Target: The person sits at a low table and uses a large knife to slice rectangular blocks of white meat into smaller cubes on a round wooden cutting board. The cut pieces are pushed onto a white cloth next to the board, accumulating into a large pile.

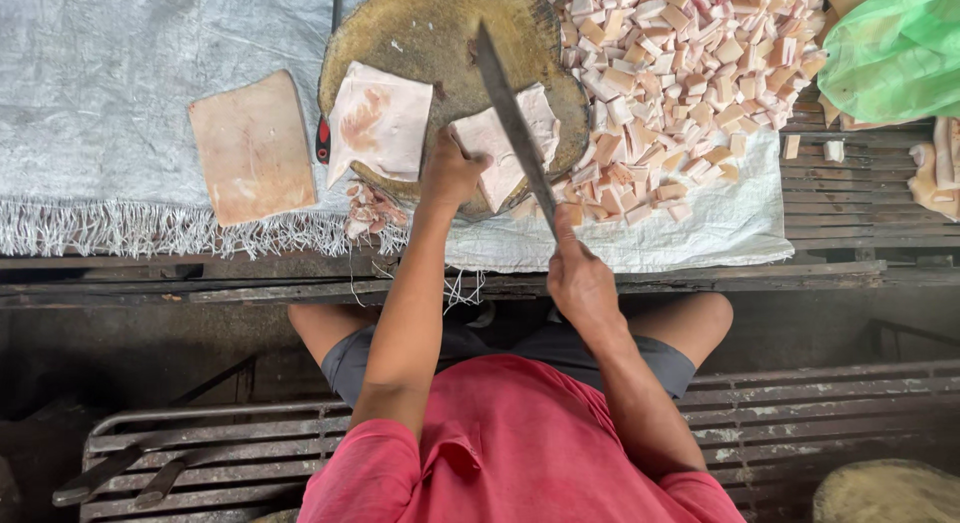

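Gripping knife tight, right hand; left hand on pork slab.

I see a round chopping block of rough, worn, matt wood. On it the pork slab looks soft, pale and moist. The knife blade is dull dark metal. Beneath the block lies woven plastic sheeting, slightly shiny, frayed at its edge.

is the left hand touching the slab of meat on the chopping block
Touching. The head view shows the left hand pressed on the near edge of the pale slab on the round block, no gap between them.
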